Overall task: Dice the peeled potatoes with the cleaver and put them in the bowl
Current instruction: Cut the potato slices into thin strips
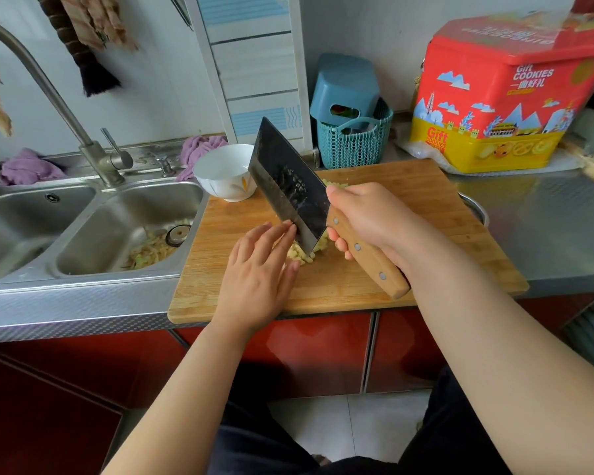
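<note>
A pile of diced potato (300,254) lies in the middle of the wooden cutting board (408,197). My right hand (364,217) grips the wooden handle of the cleaver (287,185), whose dark blade stands tilted with its lower edge down in the dice. My left hand (259,269) lies flat with straight fingers, its fingertips against the blade's left face and the pile. More potato pieces (335,183) show just behind my right hand. A white bowl (223,171) stands at the board's far left corner; its inside is hidden from here.
A double steel sink (83,228) with peelings in its right basin lies left of the board, under a tall faucet (93,145). A teal basket (354,138) and a red-yellow cookie tin (494,97) stand behind the board. A metal pot rim (475,207) shows at its right edge.
</note>
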`<action>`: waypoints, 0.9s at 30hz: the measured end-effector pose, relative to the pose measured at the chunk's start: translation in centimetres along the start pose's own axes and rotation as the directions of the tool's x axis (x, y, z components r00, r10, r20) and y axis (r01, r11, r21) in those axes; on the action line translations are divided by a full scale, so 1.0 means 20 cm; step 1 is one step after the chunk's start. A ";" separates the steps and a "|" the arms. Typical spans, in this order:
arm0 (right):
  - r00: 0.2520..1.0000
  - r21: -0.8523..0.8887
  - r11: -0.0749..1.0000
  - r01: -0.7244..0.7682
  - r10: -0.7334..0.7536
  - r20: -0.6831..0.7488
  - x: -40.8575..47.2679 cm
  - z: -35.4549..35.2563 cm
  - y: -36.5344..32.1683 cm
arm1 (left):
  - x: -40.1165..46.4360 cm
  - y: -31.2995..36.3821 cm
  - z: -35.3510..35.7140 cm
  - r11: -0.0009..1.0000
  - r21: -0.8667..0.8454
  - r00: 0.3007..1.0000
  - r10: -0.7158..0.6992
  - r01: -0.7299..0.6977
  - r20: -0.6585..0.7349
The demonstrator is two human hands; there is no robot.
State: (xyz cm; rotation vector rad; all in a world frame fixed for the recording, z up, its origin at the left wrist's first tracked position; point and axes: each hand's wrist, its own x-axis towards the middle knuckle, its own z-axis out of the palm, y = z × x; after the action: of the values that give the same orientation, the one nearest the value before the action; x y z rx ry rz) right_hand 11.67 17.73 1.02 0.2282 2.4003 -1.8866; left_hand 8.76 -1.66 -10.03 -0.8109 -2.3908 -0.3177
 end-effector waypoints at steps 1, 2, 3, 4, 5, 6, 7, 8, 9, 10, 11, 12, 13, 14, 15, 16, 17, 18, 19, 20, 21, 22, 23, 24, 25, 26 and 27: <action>1.000 0.005 1.000 0.003 -0.003 -0.004 0.00 0.00 0.00 | 0.00 0.00 0.01 1.000 0.007 1.000 -0.009 0.009 0.015; 1.000 0.013 1.000 0.006 -0.006 -0.010 0.00 -0.01 0.00 | -0.01 -0.01 0.01 1.000 0.011 0.999 -0.021 0.021 0.031; 1.000 0.021 1.000 0.010 -0.010 -0.015 0.00 -0.02 -0.01 | -0.01 -0.01 0.01 0.999 0.009 0.998 -0.035 0.034 0.044; 1.000 0.029 0.999 0.013 -0.012 -0.021 0.00 -0.02 -0.01 | -0.01 -0.02 0.01 0.999 -0.002 0.998 -0.049 0.049 0.047; 1.000 0.037 0.999 0.016 -0.015 -0.027 0.00 -0.03 -0.01 | -0.01 -0.02 0.01 0.997 -0.023 0.997 -0.067 0.068 0.039; 0.999 0.042 0.999 0.019 -0.017 -0.031 0.00 -0.03 -0.01 | 0.00 -0.02 0.00 0.995 -0.050 0.996 -0.088 0.089 0.025; 0.999 0.044 0.999 0.022 -0.020 -0.034 0.00 -0.03 -0.01 | 0.01 -0.01 -0.02 0.992 -0.076 0.995 -0.099 0.100 0.012; 0.999 0.046 0.999 0.024 -0.022 -0.037 0.00 -0.03 -0.01 | 0.02 -0.01 -0.03 0.991 -0.095 0.996 -0.091 0.090 -0.001; 0.999 0.053 0.998 0.024 -0.022 -0.041 0.00 -0.03 -0.01 | 0.03 0.00 -0.04 0.993 -0.106 0.998 -0.061 0.059 -0.010; 0.999 0.065 0.998 0.024 -0.021 -0.045 0.00 -0.03 0.00 | 0.04 0.00 -0.04 0.994 -0.108 1.000 -0.020 0.019 -0.011; 0.998 0.084 0.996 0.026 -0.021 -0.051 0.00 -0.02 0.00 | 0.05 0.01 -0.05 0.994 -0.104 1.000 0.016 -0.017 -0.004; 0.998 0.107 0.994 0.031 -0.025 -0.059 0.00 -0.02 0.00 | 0.05 0.01 -0.04 0.995 -0.093 0.999 0.040 -0.039 0.008; 0.997 0.130 0.991 0.039 -0.030 -0.070 0.00 -0.01 0.00 | 0.05 0.01 -0.04 0.996 -0.078 0.999 0.047 -0.045 0.026; 0.996 0.153 0.987 0.047 -0.034 -0.083 0.00 -0.01 -0.01 | 0.04 0.01 -0.03 0.997 -0.060 0.998 0.041 -0.038 0.047; 0.995 0.177 0.983 0.053 -0.036 -0.097 0.00 -0.01 -0.01 | 0.04 0.00 -0.02 0.999 -0.042 0.997 0.026 -0.023 0.071; 0.993 0.202 0.978 0.059 -0.037 -0.112 0.00 -0.02 -0.02 | 0.04 -0.01 -0.02 1.000 -0.029 0.996 0.003 -0.001 0.092; 0.991 0.217 0.974 0.066 -0.039 -0.126 0.00 -0.03 -0.02 | 0.04 -0.02 -0.02 0.999 -0.022 0.994 -0.023 0.025 0.107; 0.989 0.213 0.974 0.075 -0.045 -0.141 0.00 -0.04 -0.03 | 0.04 -0.02 -0.02 0.998 -0.020 0.993 -0.049 0.051 0.109; 0.986 0.195 0.977 0.085 -0.055 -0.156 0.00 -0.05 -0.03 | 0.05 -0.03 -0.02 0.997 -0.019 0.993 -0.070 0.072 0.097; 0.984 0.174 0.980 0.095 -0.065 -0.168 -0.01 -0.06 -0.03 | 0.07 -0.03 -0.02 0.996 -0.019 0.994 -0.082 0.084 0.073; 0.982 0.157 0.982 0.102 -0.074 -0.176 -0.01 -0.07 -0.03 | 0.09 -0.04 -0.03 0.996 -0.023 0.995 -0.088 0.089 0.046; 0.981 0.146 0.984 0.106 -0.079 -0.179 -0.01 -0.08 -0.02 | 0.11 -0.05 -0.03 0.995 -0.032 0.995 -0.093 0.094 0.022; 0.980 0.140 0.984 0.109 -0.083 -0.178 -0.02 -0.09 -0.02 | 0.13 -0.06 -0.04 0.994 -0.044 0.995 -0.105 0.105 0.006; 0.981 0.134 0.985 0.109 -0.085 -0.176 -0.02 -0.10 -0.01 | 0.16 -0.06 -0.04 0.991 -0.059 0.993 -0.120 0.120 0.002; 0.981 0.125 0.986 0.108 -0.085 -0.173 -0.03 -0.11 0.00 | 0.18 -0.06 -0.06 0.988 -0.073 0.991 -0.136 0.136 0.005; 0.982 0.109 0.988 0.105 -0.086 -0.171 -0.03 -0.12 0.01 | 0.20 -0.06 -0.07 0.984 -0.087 0.988 -0.153 0.153 0.011; 0.981 0.089 0.991 0.104 -0.088 -0.170 -0.04 -0.13 0.01 | 0.23 -0.06 -0.09 0.981 -0.093 0.985 -0.168 0.170 0.022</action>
State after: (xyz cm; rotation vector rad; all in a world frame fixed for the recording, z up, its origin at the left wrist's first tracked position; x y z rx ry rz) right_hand 12.55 20.24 1.47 0.2926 2.4677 -2.1087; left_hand 5.90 -1.11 -5.99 -0.6541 -2.4792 -0.4985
